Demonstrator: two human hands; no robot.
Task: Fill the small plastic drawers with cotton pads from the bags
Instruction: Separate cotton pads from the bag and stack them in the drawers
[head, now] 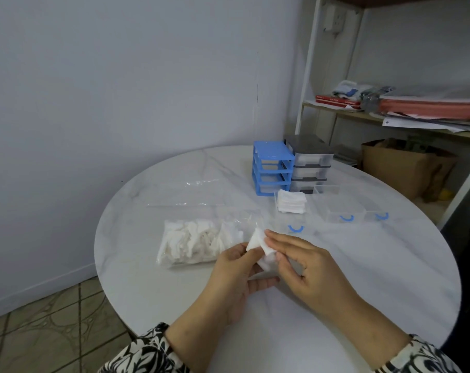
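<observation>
A round white marble-look table (376, 265) stands by a pale wall (120, 76). To the right of the table, beyond its far edge, is a white-framed shelf unit (306, 84). On a shelf above table height lie red books (336, 101), a bundle of cloth (347, 88), and a stack of papers and red folders (430, 111). Below that shelf, close to the table's right edge, sits a brown paper bag (400, 168). Left of the table, down low, the floor (40, 327) has patterned beige tiles.
</observation>
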